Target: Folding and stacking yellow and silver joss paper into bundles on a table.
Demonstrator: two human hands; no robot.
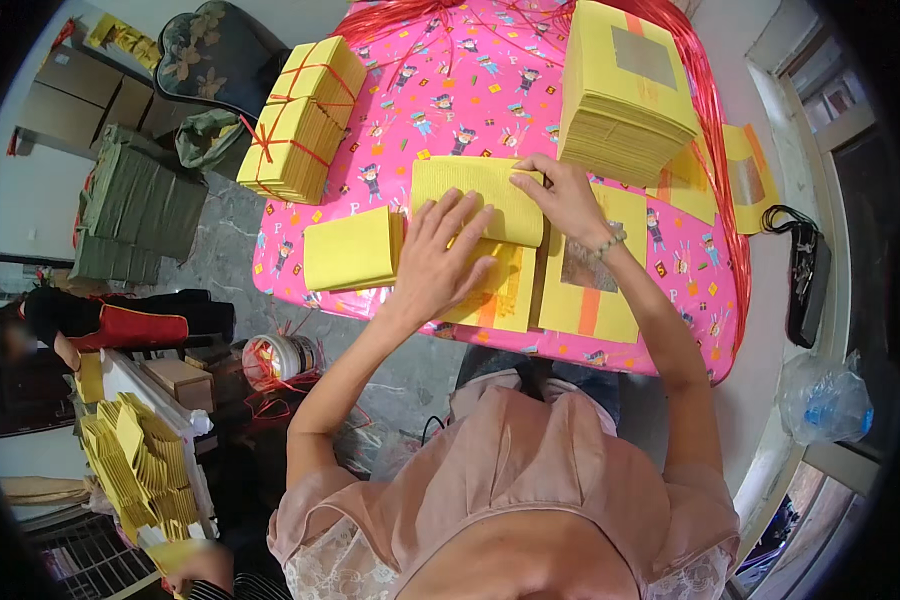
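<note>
the splayed left hand (pixel 438 245) flattens the yellow paper (pixel 438 177) while the right hand's grip (pixel 568 202) pinches its far right corner; aligned edges should keep folds crisp.

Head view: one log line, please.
left hand: spread on yellow paper; right hand: at its upper right corner; red-tied yellow bundles: left on table

Head view: left fisheye, worn on the head
Tabletop: faced downward, pink cartoon-printed glossy tablecloth (pixel 490 108) ahead
Lower edge: dusty-pink pleated fabric blouse (pixel 515 450), nearest
</note>
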